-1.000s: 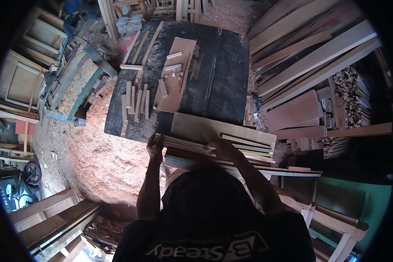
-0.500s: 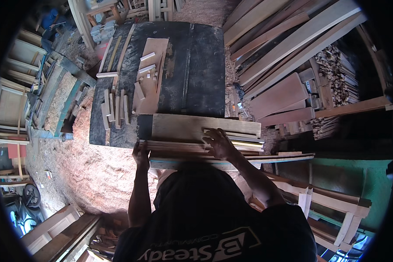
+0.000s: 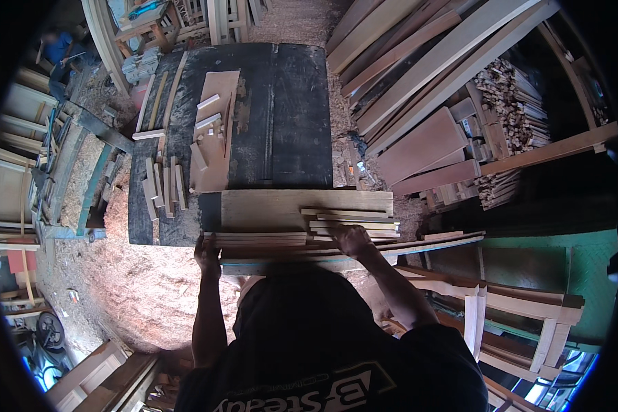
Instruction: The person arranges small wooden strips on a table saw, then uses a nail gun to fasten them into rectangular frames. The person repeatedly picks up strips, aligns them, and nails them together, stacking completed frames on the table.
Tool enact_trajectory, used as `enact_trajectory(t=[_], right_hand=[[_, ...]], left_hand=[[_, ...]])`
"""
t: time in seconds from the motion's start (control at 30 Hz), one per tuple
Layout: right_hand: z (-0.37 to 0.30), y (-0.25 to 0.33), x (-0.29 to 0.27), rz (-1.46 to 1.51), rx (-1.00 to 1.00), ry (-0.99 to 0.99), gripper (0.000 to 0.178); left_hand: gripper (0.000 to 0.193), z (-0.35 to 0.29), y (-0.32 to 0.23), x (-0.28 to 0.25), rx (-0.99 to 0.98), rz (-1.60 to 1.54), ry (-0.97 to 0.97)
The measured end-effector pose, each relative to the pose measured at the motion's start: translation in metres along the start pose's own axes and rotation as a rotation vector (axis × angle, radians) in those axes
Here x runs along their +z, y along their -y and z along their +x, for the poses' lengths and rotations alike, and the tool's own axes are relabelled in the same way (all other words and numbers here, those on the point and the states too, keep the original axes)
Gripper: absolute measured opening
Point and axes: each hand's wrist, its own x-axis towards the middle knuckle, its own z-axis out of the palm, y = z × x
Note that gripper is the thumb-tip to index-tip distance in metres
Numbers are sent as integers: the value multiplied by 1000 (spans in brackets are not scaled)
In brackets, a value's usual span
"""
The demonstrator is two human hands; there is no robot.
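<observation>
My left hand [image 3: 207, 254] is closed around the left ends of a row of wooden strips [image 3: 257, 239], which lie side by side close to my body. My right hand [image 3: 353, 242] rests on a second group of light wooden strips [image 3: 319, 224] to the right, its fingers curled down over them and partly hidden. These right-hand strips overlap unevenly, their left ends staggered. Behind both groups lies a wide pale board [image 3: 275, 206]. A longer plank with a bluish edge [image 3: 288, 262] runs along the near side, just in front of my torso.
A black worktable [image 3: 299, 123] extends ahead, carrying a thin brown panel [image 3: 213, 147] with small offcuts and several short sticks [image 3: 163, 184] at left. Long planks [image 3: 446, 69] lean at the far right. A green surface [image 3: 590, 275] stands right. Another person [image 3: 56, 51] is far left.
My right hand has slid right along the strips and a little nearer, and its spread fingers have curled in. My left hand stays at the strip ends. The whole view has shifted slightly.
</observation>
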Motion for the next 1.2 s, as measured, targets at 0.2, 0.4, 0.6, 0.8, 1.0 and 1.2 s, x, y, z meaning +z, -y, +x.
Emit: enact_trajectory(t=[0.2,0.4,0.6,0.8,1.0,1.2], right_hand=[[19,-3,-15,146,-158,-367,45],[28,15,-15,112,38,-54,33],[38,55,3,576,149,-137,29],[48,44,9,534,-5,-190,33],[39,39,7,836,109,-194,44],[32,32,11,716,218,-215,40]], left_hand=[[57,-7,-5,10,38,5,5],[56,-14,-9,20,72,67,12],[58,-21,-9,22,67,99,37],[50,-14,-6,16,156,566,-6],[47,-20,-2,15,481,694,144],[45,-32,-13,23,579,861,271]])
